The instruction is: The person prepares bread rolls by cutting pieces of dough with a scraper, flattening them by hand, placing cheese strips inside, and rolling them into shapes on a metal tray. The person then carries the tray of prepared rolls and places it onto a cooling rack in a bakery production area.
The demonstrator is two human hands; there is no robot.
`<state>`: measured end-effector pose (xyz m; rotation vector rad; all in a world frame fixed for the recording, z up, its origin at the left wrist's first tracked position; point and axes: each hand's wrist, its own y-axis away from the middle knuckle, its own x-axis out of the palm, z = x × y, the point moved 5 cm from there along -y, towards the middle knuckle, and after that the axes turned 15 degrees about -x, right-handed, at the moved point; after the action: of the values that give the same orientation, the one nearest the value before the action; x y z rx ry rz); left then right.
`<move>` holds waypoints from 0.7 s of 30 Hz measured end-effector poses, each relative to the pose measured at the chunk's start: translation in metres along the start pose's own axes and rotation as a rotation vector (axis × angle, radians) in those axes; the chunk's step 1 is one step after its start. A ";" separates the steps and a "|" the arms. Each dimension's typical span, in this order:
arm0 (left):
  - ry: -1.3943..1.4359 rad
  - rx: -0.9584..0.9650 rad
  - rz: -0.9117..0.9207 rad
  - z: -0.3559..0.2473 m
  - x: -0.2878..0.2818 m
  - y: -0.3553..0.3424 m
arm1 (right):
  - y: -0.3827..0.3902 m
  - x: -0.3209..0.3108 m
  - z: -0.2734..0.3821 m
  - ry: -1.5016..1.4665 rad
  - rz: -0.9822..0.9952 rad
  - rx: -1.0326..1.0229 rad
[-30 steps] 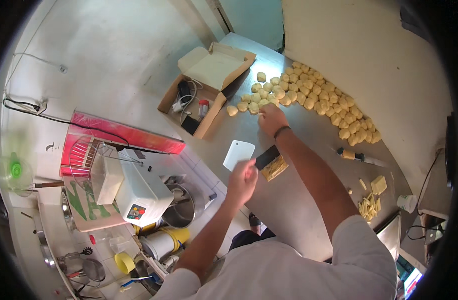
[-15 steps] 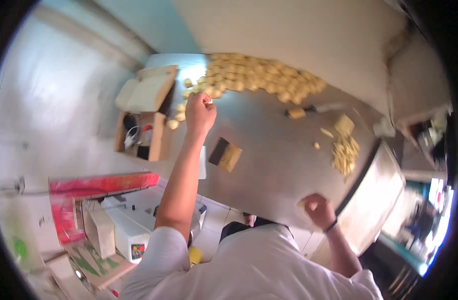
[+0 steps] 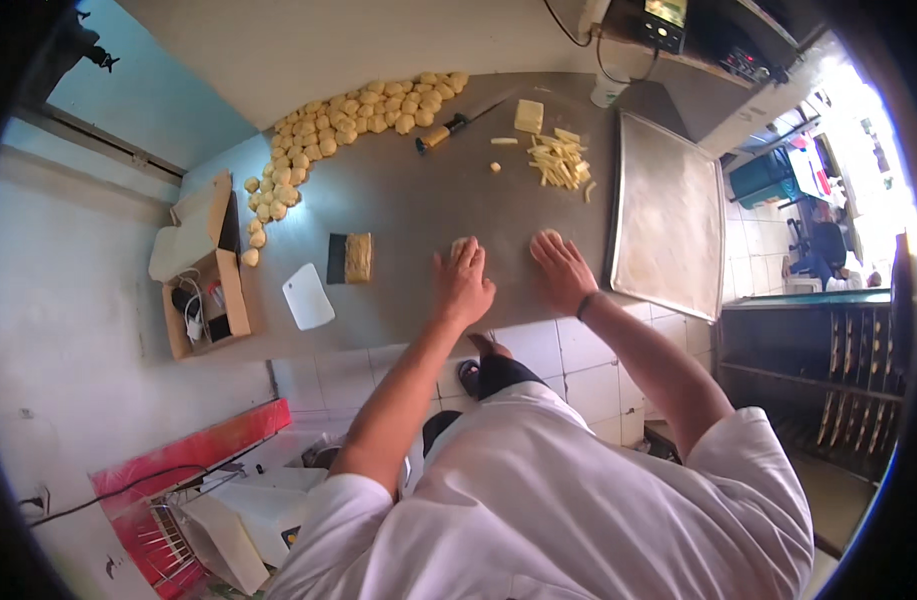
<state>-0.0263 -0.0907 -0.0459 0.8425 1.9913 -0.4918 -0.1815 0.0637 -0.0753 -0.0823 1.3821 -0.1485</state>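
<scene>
My left hand (image 3: pixel 464 285) lies with fingers stretched forward on a small pale piece of dough (image 3: pixel 458 245) on the steel table (image 3: pixel 408 210). My right hand (image 3: pixel 562 270), wearing a dark wristband, rests its extended fingers on a second pale dough piece (image 3: pixel 549 235). Both pieces are mostly covered by the fingers. Beyond the right hand is a heap of pale yellow sticks (image 3: pixel 558 160), with a yellow block (image 3: pixel 528 116) behind it. Rounded dough balls (image 3: pixel 323 130) line the table's far left edge in rows.
A knife-like tool with an orange-brown handle (image 3: pixel 434 138) lies near the far edge. To the left are a dark-and-tan block (image 3: pixel 356 258), a white scraper (image 3: pixel 308 297) and an open cardboard box (image 3: pixel 234 290) with cables. A metal tray (image 3: pixel 668 210) stands at right.
My left hand has come back from the dough balls to the near middle of the table. My right hand has moved forward onto the table beside it. The view has turned right.
</scene>
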 end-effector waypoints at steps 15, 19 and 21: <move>-0.235 -0.257 0.442 -0.013 -0.001 0.030 | 0.001 -0.012 0.021 -0.110 0.599 0.053; -0.236 -0.033 0.062 0.000 0.031 0.069 | 0.038 0.000 0.017 -0.066 0.222 -0.025; -0.187 -0.147 0.111 0.000 0.022 0.074 | 0.015 -0.036 0.002 -0.402 0.228 0.121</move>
<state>0.0188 -0.0318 -0.0656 0.7809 1.7764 -0.3425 -0.1852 0.0836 -0.0422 0.1402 0.9702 -0.0211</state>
